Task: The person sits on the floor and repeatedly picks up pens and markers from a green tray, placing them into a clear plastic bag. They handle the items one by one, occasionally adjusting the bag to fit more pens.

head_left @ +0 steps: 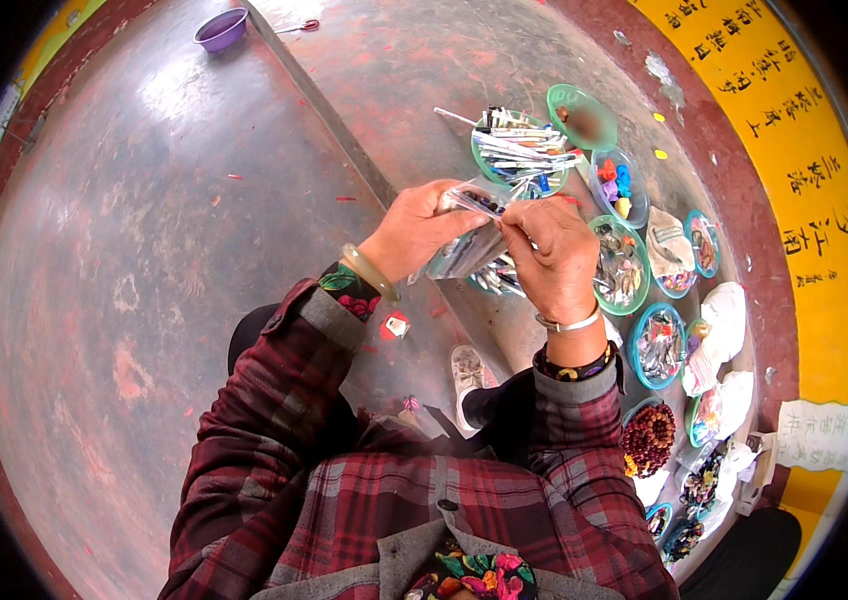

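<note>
A clear plastic bag (466,252) is held up in front of me between both hands. Small dark pieces, perhaps beads, show near its upper edge. My left hand (412,232) pinches the bag's left side between thumb and fingers. On the other side, the fingertips of my right hand (556,248) are closed on its upper right edge. Behind the bag, partly hidden by it, sits a container of pens or similar thin sticks (500,278). Just beyond my hands a green basin (482,160) is heaped with many white and dark pens (522,150).
To my right stand several basins: a green one (584,112), one with coloured balls (616,188), a green one with small packets (622,262) and a blue one (656,345). Dark red beads (648,440) lie nearer. A purple basin (221,32) and scissors (306,26) are far off.
</note>
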Demonstrator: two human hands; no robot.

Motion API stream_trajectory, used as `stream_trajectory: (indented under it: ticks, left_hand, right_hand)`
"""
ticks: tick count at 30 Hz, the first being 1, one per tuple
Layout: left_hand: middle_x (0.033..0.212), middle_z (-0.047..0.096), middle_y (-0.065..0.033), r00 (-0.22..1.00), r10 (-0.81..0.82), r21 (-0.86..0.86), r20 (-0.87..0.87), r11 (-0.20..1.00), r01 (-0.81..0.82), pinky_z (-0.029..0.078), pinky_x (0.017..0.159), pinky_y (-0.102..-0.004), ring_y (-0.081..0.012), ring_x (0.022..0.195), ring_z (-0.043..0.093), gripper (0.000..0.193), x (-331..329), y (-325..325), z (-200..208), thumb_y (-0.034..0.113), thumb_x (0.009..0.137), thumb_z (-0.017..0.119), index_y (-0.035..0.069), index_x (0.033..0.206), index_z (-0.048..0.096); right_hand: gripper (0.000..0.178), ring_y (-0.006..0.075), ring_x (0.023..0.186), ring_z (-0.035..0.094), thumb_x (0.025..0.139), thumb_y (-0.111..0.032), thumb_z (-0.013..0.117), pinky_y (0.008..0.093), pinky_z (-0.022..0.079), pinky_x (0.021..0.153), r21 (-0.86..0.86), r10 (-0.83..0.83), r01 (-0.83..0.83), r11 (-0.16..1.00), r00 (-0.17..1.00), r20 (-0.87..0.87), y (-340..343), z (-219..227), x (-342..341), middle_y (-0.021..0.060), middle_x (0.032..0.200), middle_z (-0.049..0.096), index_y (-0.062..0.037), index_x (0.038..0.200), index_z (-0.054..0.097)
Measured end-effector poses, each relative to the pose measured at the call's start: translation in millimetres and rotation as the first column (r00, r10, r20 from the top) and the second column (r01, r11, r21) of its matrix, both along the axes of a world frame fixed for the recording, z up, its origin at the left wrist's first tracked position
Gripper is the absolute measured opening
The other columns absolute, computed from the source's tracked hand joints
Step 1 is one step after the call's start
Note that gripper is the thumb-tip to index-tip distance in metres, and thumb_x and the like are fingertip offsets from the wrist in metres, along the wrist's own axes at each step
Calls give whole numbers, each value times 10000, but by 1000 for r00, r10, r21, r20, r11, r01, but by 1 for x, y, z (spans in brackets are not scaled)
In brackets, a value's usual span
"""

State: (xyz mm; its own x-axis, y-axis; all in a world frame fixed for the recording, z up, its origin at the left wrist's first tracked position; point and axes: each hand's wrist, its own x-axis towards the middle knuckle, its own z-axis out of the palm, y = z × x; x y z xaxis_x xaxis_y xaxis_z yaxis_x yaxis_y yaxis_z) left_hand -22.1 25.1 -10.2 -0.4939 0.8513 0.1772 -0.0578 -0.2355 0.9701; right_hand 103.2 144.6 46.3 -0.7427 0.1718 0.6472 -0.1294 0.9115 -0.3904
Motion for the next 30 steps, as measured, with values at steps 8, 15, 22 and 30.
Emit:
stream_trajectory:
  ticks: [8,15,22,30]
  left_hand:
    - [1083,584,-46,968,-249,-91,-19,965,246,435,849,-251,-88,985,525,385,-9,-10,7,82,857,579,-17,1215,476]
    - [1091,584,-68,986,-133,-169,103,974,149,440,845,-264,-114,990,534,397,-16,-13,12,169,866,569,-29,1201,487]
    - [1051,600,-93,941,-15,-212,338,973,92,470,816,-275,-140,930,580,318,-19,-9,-1,166,891,536,-30,1141,528]
    - [1071,588,-81,763,-209,103,612,977,185,474,813,-271,-154,955,580,320,-23,-19,-15,72,874,503,-35,1175,499]
  right_hand:
    - [94,277,653,573,702,-15,634,335,448,569,-202,66,-26,979,979,193,1,3,7,99,692,570,-52,768,578]
    - [71,297,682,563,716,-27,616,370,441,596,-87,158,-143,986,968,197,-2,-3,3,108,689,556,-55,757,565]
    - [79,312,717,566,714,-19,614,372,450,638,-101,255,-236,966,933,254,1,-9,4,114,729,575,-41,772,565]
    - [136,278,737,588,684,37,636,342,465,669,-162,317,-296,941,941,121,6,12,12,100,741,584,-35,782,577]
